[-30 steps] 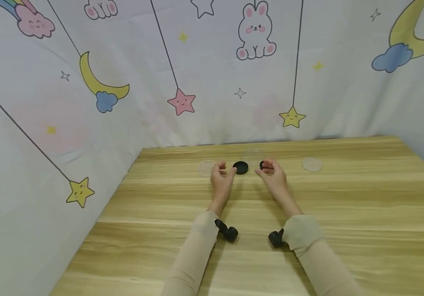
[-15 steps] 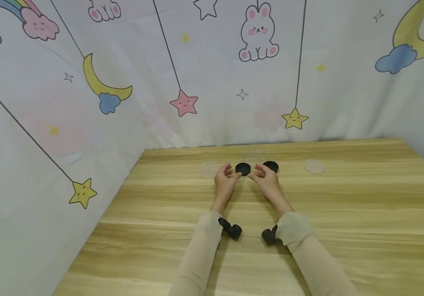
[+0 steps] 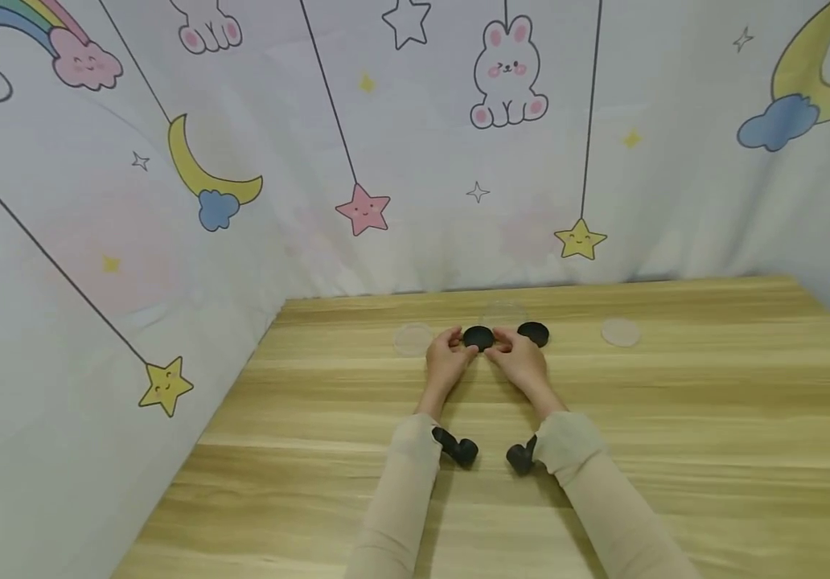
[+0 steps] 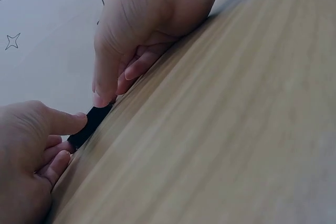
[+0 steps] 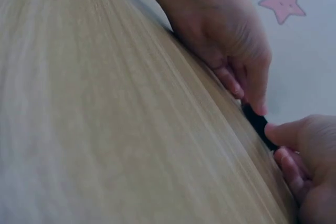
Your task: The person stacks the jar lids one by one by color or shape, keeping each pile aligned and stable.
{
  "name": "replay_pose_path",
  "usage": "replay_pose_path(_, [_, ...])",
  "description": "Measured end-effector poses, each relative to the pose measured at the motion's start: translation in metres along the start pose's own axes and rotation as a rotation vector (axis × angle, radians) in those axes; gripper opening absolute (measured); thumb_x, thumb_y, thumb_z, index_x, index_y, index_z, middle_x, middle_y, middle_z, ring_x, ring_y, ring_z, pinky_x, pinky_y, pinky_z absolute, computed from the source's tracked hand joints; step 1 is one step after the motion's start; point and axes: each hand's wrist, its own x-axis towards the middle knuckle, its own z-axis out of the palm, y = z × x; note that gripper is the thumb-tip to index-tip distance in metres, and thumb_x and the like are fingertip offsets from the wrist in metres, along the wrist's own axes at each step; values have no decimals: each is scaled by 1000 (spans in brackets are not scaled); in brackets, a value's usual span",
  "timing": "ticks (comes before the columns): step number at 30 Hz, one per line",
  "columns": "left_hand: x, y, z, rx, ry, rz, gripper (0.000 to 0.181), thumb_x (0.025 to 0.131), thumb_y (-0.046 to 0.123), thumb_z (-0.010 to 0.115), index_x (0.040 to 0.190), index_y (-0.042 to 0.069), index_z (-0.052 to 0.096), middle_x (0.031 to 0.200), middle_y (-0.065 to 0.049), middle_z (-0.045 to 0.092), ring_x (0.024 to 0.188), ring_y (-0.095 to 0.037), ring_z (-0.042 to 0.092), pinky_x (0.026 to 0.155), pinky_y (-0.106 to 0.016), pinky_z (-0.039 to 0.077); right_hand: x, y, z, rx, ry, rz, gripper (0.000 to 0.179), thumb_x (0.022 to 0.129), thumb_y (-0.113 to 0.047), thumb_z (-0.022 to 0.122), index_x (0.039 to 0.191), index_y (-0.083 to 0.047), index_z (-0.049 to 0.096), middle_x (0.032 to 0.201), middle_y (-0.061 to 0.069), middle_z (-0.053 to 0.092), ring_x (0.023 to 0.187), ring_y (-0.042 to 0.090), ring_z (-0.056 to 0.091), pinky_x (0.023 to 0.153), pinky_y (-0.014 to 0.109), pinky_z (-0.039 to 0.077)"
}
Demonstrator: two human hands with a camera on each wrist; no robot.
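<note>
A low black disc (image 3: 478, 336) lies on the wooden table, between my two hands. My left hand (image 3: 446, 362) grips its left side, thumb at the near edge and fingers curled behind. On the opposite side my right hand (image 3: 522, 363) pinches the same disc between thumb and fingers. Both wrist views show the disc edge-on, a thin dark band (image 4: 92, 125) low over the wood with a thumb at each end. A second black disc (image 3: 535, 333) rests just beyond my right hand, its near left part partly hidden by that hand.
A clear round disc (image 3: 412, 339) lies left of my left hand, and another clear disc (image 3: 621, 332) farther right. Behind the black discs is a faint transparent round thing (image 3: 505, 311). The table's back edge (image 3: 357, 296) meets a printed cloth wall (image 3: 429, 249).
My right hand has moved left, away from the right black disc and onto the left one. My left hand has closed around the left disc's side. The head view has tilted slightly.
</note>
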Motion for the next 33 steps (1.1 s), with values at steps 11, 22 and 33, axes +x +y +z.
replay_pose_path(11, [-3, -2, -4, -18, -8, 11, 46, 83, 6, 75, 126, -3, 61, 120, -20, 66, 106, -29, 60, 89, -34, 53, -3, -2, 4, 11, 35, -16, 48, 92, -20, 68, 136, -7, 56, 131, 14, 64, 101, 30, 66, 91, 46, 50])
replay_pose_path(22, [-7, 4, -12, -141, -133, -37, 49, 86, 12, 74, 131, -3, 59, 124, -21, 64, 108, -30, 61, 93, -34, 52, -4, 3, -9, 199, -49, -40, 50, 93, -16, 67, 139, 0, 52, 131, 23, 60, 110, 36, 63, 81, 34, 55])
replay_pose_path(33, [-23, 26, -12, -302, -206, -92, 49, 85, 9, 75, 130, -1, 60, 116, -17, 67, 89, -6, 59, 80, -18, 50, -26, -3, -48, 247, -181, -58, 56, 95, -22, 64, 145, -4, 45, 139, 22, 52, 110, 35, 61, 85, 38, 56])
